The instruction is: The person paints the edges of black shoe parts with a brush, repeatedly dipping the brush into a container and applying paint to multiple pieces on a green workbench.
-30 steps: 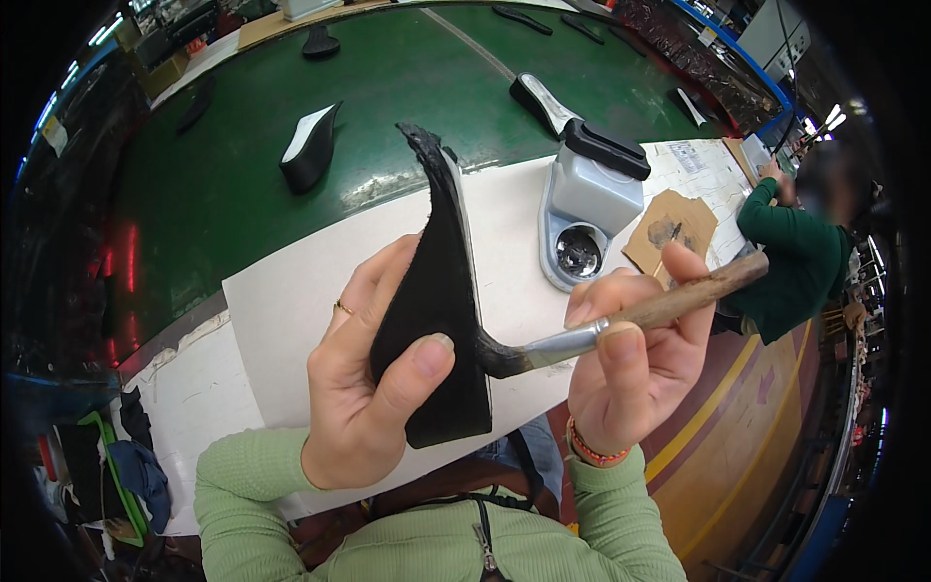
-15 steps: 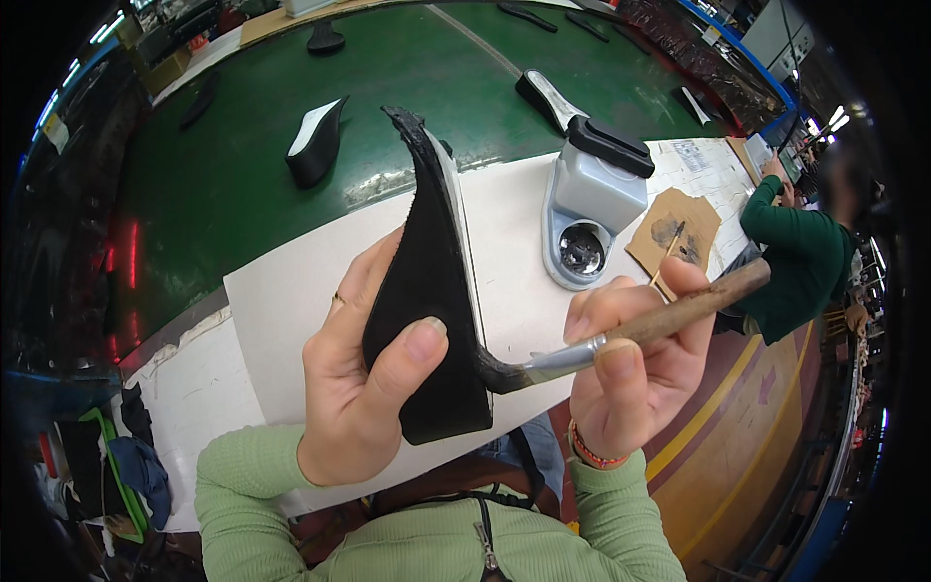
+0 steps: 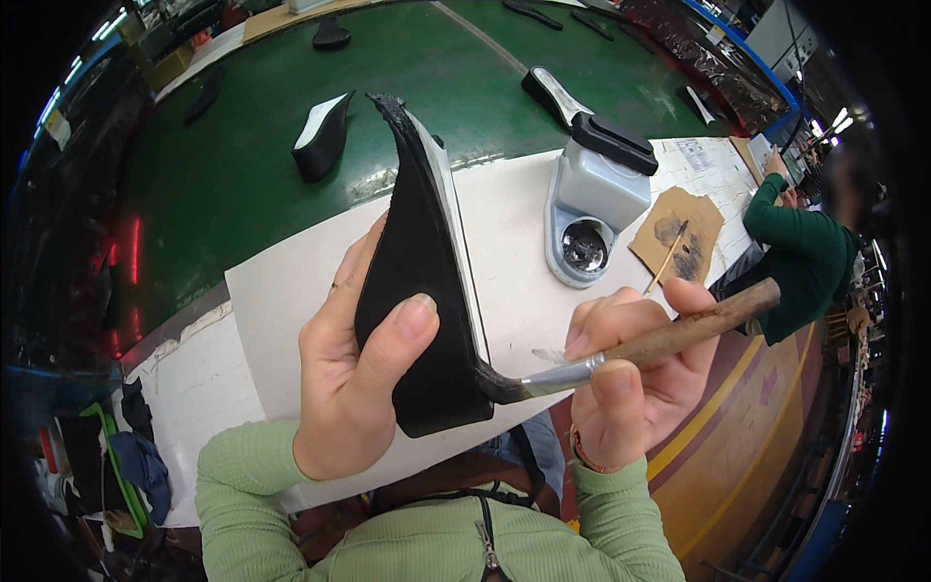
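My left hand (image 3: 361, 359) grips a black wedge shoe sole (image 3: 415, 252), thumb across its broad side and fingers behind. The sole stands on edge, its thin end up and a white face along its right side. My right hand (image 3: 635, 364) is closed around the wooden handle of a paintbrush (image 3: 669, 335). The brush's dark, wet-looking bristles are bent against the sole's right edge, near its thick end. To the right stands a pale plastic glue pot (image 3: 601, 184) with a round cup of black liquid (image 3: 586, 246) at its foot.
White sheeting (image 3: 272, 291) covers the near bench. Beyond lies a green belt (image 3: 242, 116) carrying more soles, one a black-and-white wedge (image 3: 322, 138). A stained cardboard scrap (image 3: 693, 218) with a thin stick (image 3: 666, 257) lies right of the pot. A person in dark green (image 3: 800, 233) works at far right.
The sole has shifted slightly left and up in my left hand. The brush stays against its edge, its bristles a little lower. The whole background has slid slightly to the right.
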{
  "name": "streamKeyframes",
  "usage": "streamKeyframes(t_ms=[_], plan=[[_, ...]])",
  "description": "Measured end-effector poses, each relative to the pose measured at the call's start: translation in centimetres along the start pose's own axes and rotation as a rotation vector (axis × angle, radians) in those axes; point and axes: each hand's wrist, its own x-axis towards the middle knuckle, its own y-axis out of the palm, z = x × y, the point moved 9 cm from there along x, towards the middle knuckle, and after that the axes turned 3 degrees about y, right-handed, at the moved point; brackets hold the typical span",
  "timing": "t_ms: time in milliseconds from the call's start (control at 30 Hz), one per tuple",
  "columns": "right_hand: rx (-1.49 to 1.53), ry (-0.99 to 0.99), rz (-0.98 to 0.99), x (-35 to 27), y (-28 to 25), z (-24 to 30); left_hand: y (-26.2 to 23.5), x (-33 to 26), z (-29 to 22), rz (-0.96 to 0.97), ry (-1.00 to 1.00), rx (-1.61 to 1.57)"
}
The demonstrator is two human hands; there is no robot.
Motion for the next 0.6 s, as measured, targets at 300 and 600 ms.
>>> streamKeyframes(t_ms=[300, 600], plan=[[-0.060, -0.034, 0.107, -0.2, 0.2, 0.7, 0.0, 0.2, 0.5, -0.018, -0.030, -0.084], [-0.094, -0.095, 0.249, 0.0, 1.3, 1.5, 0.5, 0.3, 1.5, 0.004, -0.156, -0.234]])
